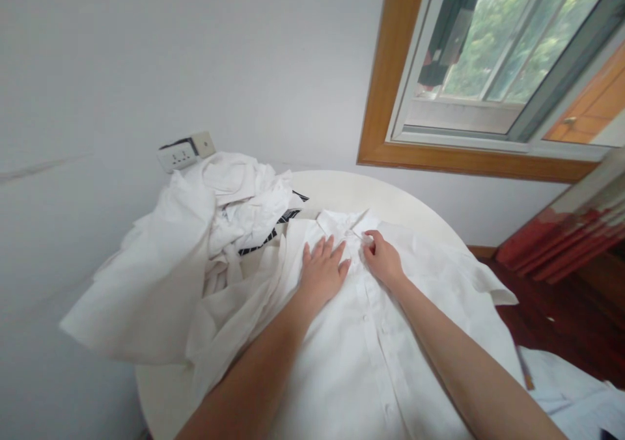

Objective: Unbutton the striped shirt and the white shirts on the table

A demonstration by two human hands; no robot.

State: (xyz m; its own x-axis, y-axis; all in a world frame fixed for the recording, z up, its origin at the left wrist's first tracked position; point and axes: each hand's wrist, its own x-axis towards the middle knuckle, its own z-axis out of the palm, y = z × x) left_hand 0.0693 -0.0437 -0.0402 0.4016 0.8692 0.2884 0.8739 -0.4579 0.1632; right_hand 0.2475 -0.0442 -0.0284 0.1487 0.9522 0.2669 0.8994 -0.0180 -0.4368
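A white button-up shirt (336, 349) lies spread front side up on a round cream table (336, 183), its collar toward the wall. My left hand (323, 272) rests flat on the shirt front just below the collar, fingers spread. On the other side of the button placket, my right hand (383, 258) has its fingers curled, with thumb and forefinger pinching the shirt's edge near the collar. Buttons run down the placket toward me. One sleeve drapes over the table's right edge.
Crumpled white clothes (244, 199) are heaped at the back left, hanging over the table edge, near a wall socket (178, 156). A wood-framed window (374, 121) is at the upper right. A red and white curtain (561, 232) hangs at right; papers (576, 388) lie lower right.
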